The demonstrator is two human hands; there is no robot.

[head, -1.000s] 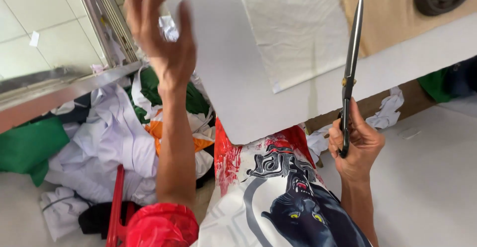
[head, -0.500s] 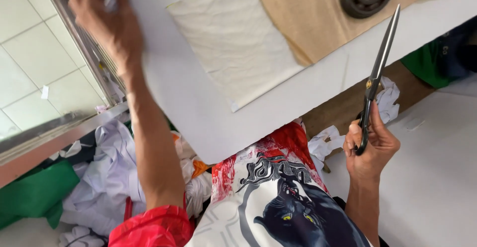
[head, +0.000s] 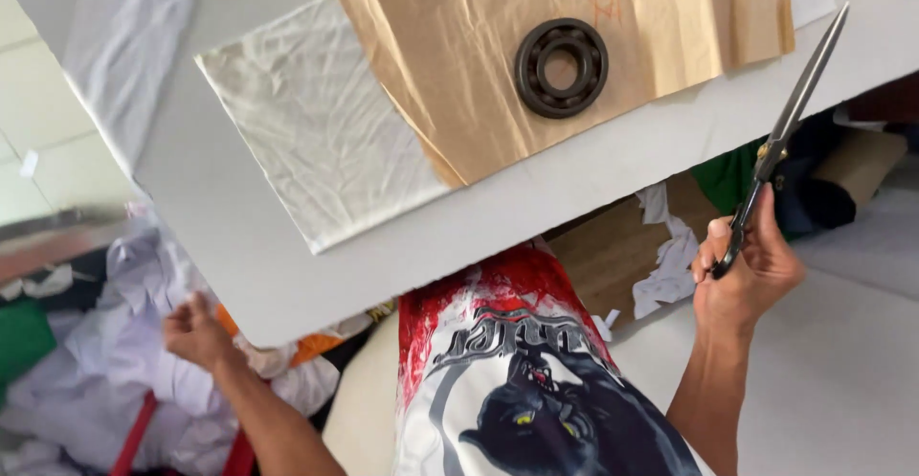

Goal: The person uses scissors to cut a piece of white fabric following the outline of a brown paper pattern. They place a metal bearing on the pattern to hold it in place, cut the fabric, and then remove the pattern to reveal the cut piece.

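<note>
Scissors [head: 780,141] upright in my right hand [head: 747,275], grip closed round handles, blades shut, tips over worktop [head: 670,141] edge. My left hand [head: 196,332] low beside fabric scraps [head: 144,284], fingers curled, holding nothing that I can see. Bearing ring [head: 562,67] rests on brown paper [head: 459,64], well apart.

The scissors' [head: 780,146] handles are hiding inside the right hand [head: 745,270]. The picture's top edge is cutting off the brown paper [head: 574,55], and the left cloth heap [head: 124,342] is blurring.
</note>
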